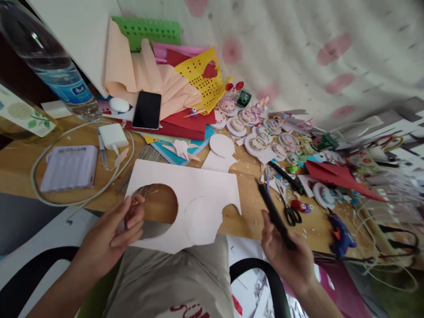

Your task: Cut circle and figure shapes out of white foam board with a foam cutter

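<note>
Gripped in right hand (293,258): black stick-like tool (276,216), blurred, exact kind unreadable, tilted with far end pointing up-left, well apart from white card sheet (205,183). Seen at left hand (114,236): fingers half curled, thumb near index finger, fingertips by the big round hole in the sheet's left part; cannot tell if gripping anything or touching card. Lying on wooden counter (249,194), between both hands, with near edge past counter front, over lap: same white card sheet, marked with circle outline right of hole, plus curved notch at right edge. Just behind sheet: white card disc (221,145) on cut card scraps. Further back to right: cluster of decorated discs (261,143) with colored beads or sprinkles, too small to tell. Beyond right hand: black-handled scissors (293,216), blue glue gun (342,234), folded red sheet (338,174). At back left: smartphone (147,110) face up against peach crepe paper (145,75), yellow perforated sheet (198,79), green perforated sheet (145,32). At far left: white charger (113,135), looped white cable (35,172) around flat lilac box (70,168), large clear bottle (69,84) standing behind.
</note>
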`<action>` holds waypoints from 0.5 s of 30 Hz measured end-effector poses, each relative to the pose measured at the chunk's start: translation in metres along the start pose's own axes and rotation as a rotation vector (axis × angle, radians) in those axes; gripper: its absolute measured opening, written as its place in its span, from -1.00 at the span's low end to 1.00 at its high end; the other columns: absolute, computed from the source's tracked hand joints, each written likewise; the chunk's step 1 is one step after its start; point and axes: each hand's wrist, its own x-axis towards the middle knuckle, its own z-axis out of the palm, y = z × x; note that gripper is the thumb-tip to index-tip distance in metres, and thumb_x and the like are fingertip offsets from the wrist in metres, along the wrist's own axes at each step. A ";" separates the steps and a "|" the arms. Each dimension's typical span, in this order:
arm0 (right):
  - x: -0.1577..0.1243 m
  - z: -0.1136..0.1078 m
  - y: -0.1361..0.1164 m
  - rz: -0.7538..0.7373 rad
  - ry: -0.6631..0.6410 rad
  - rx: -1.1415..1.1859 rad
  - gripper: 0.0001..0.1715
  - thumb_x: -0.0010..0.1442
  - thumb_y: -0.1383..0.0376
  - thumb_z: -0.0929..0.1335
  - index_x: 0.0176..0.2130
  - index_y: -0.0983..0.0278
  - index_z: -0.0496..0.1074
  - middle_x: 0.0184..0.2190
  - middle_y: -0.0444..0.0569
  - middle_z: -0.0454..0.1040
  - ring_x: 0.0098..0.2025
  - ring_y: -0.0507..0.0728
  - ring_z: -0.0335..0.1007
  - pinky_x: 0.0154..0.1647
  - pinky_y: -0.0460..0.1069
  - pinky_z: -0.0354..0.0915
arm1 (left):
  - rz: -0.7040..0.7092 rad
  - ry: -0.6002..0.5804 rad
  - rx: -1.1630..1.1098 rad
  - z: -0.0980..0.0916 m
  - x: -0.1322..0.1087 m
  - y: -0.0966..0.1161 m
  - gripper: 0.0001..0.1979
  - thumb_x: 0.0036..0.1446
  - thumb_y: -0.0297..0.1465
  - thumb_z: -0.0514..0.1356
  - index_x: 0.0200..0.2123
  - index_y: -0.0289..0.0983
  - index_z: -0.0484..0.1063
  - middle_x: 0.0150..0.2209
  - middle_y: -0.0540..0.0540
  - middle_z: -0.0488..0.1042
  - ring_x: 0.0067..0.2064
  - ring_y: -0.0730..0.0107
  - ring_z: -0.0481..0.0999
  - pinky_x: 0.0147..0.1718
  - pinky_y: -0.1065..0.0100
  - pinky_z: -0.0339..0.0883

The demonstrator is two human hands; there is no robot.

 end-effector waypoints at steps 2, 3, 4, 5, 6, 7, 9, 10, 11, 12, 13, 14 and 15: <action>0.004 0.006 0.015 0.090 -0.029 -0.001 -0.53 -0.08 0.20 0.55 -0.12 0.19 0.55 -0.05 -0.03 0.58 -0.18 0.02 0.52 -0.31 -0.19 0.45 | -0.053 -0.010 -0.080 -0.002 0.000 -0.002 -0.71 0.08 -0.16 0.33 -0.35 -0.24 0.40 -0.64 0.21 0.13 -0.69 0.75 -0.28 -0.74 0.57 -0.20; 0.005 0.009 0.023 0.110 -0.038 0.004 -0.56 -0.07 0.19 0.55 -0.15 0.19 0.56 -0.06 -0.03 0.58 -0.18 0.03 0.51 -0.36 -0.18 0.43 | -0.076 -0.012 -0.113 -0.004 0.000 -0.003 -0.70 0.09 -0.14 0.32 -0.39 -0.24 0.37 -0.65 0.21 0.11 -0.68 0.73 -0.31 -0.74 0.55 -0.23; 0.006 0.012 0.030 0.119 -0.044 0.019 -0.58 -0.08 0.18 0.56 -0.18 0.20 0.56 -0.08 -0.02 0.57 -0.17 0.04 0.50 -0.40 -0.18 0.40 | -0.096 -0.012 -0.136 -0.005 0.001 -0.004 -0.67 0.09 -0.12 0.31 -0.43 -0.24 0.34 -0.65 0.21 0.08 -0.67 0.71 -0.32 -0.73 0.52 -0.25; 0.007 0.014 0.037 0.128 -0.055 0.041 -0.60 -0.09 0.18 0.56 -0.20 0.20 0.56 -0.11 -0.03 0.57 -0.17 0.05 0.48 -0.43 -0.18 0.37 | -0.107 -0.009 -0.146 -0.007 0.003 -0.005 -0.65 0.10 -0.11 0.30 -0.46 -0.23 0.31 -0.66 0.21 0.06 -0.67 0.70 -0.33 -0.73 0.51 -0.27; 0.007 0.016 0.043 0.145 -0.071 0.063 -0.60 -0.10 0.18 0.57 -0.22 0.20 0.55 -0.15 -0.05 0.57 -0.20 0.04 0.47 -0.46 -0.18 0.34 | -0.108 -0.006 -0.143 -0.008 0.004 -0.007 -0.62 0.10 -0.09 0.29 -0.48 -0.23 0.28 -0.66 0.21 0.04 -0.67 0.69 -0.34 -0.72 0.49 -0.29; 0.007 0.017 0.049 0.176 -0.095 0.080 -0.61 -0.09 0.18 0.57 -0.24 0.21 0.54 -0.22 -0.07 0.55 -0.25 0.02 0.44 -0.48 -0.19 0.30 | -0.104 -0.002 -0.131 -0.009 0.004 -0.008 -0.60 0.10 -0.07 0.28 -0.50 -0.23 0.26 -0.66 0.21 0.02 -0.67 0.69 -0.34 -0.72 0.48 -0.30; 0.005 0.019 0.058 0.252 -0.157 0.074 -0.66 -0.04 0.18 0.55 -0.24 0.23 0.52 -0.35 -0.11 0.47 -0.38 -0.05 0.34 -0.53 -0.22 0.22 | -0.094 0.001 -0.109 -0.011 0.005 -0.010 -0.56 0.09 -0.04 0.27 -0.52 -0.23 0.23 -0.67 0.20 -0.02 -0.67 0.68 -0.34 -0.72 0.48 -0.31; 0.003 0.019 0.059 0.278 -0.194 0.041 -0.69 0.01 0.19 0.53 -0.24 0.25 0.51 -0.39 -0.13 0.42 -0.44 -0.08 0.26 -0.54 -0.22 0.18 | -0.095 -0.004 -0.113 -0.012 0.004 -0.010 -0.56 0.09 -0.04 0.28 -0.53 -0.23 0.22 -0.66 0.20 -0.05 -0.67 0.67 -0.34 -0.72 0.48 -0.30; 0.002 0.020 0.059 0.286 -0.235 -0.014 -0.72 0.06 0.19 0.50 -0.23 0.27 0.50 -0.42 -0.15 0.38 -0.49 -0.11 0.19 -0.56 -0.22 0.15 | -0.099 -0.017 -0.135 -0.014 0.003 -0.010 -0.56 0.10 -0.05 0.27 -0.53 -0.23 0.22 -0.66 0.20 -0.08 -0.67 0.66 -0.33 -0.72 0.49 -0.28; 0.001 0.021 0.057 0.283 -0.283 -0.089 -0.73 0.11 0.18 0.47 -0.22 0.29 0.49 -0.45 -0.16 0.34 -0.53 -0.12 0.13 -0.57 -0.21 0.13 | -0.115 -0.038 -0.171 -0.015 0.002 -0.009 -0.57 0.11 -0.08 0.27 -0.54 -0.23 0.21 -0.65 0.19 -0.10 -0.66 0.64 -0.31 -0.72 0.50 -0.24; -0.001 0.022 0.053 0.270 -0.340 -0.175 -0.72 0.14 0.16 0.44 -0.21 0.30 0.48 -0.48 -0.17 0.30 -0.57 -0.12 0.09 -0.59 -0.20 0.11 | -0.140 -0.067 -0.211 -0.016 0.001 -0.007 -0.57 0.13 -0.11 0.26 -0.55 -0.24 0.19 -0.64 0.18 -0.11 -0.65 0.63 -0.28 -0.71 0.51 -0.19; -0.002 0.023 0.047 0.254 -0.395 -0.262 -0.69 0.17 0.13 0.42 -0.17 0.30 0.47 -0.52 -0.19 0.26 -0.59 -0.11 0.05 -0.61 -0.18 0.08 | -0.174 -0.108 -0.242 -0.016 0.000 -0.005 -0.57 0.14 -0.14 0.26 -0.57 -0.24 0.17 -0.64 0.16 -0.11 -0.65 0.61 -0.23 -0.70 0.51 -0.11; -0.004 0.025 0.041 0.242 -0.442 -0.340 -0.64 0.17 0.09 0.41 -0.13 0.28 0.45 -0.56 -0.22 0.22 -0.62 -0.10 0.01 -0.62 -0.17 0.05 | -0.206 -0.151 -0.255 -0.017 0.000 -0.003 -0.56 0.15 -0.18 0.25 -0.60 -0.25 0.13 -0.65 0.15 -0.10 -0.64 0.60 -0.17 -0.68 0.51 -0.03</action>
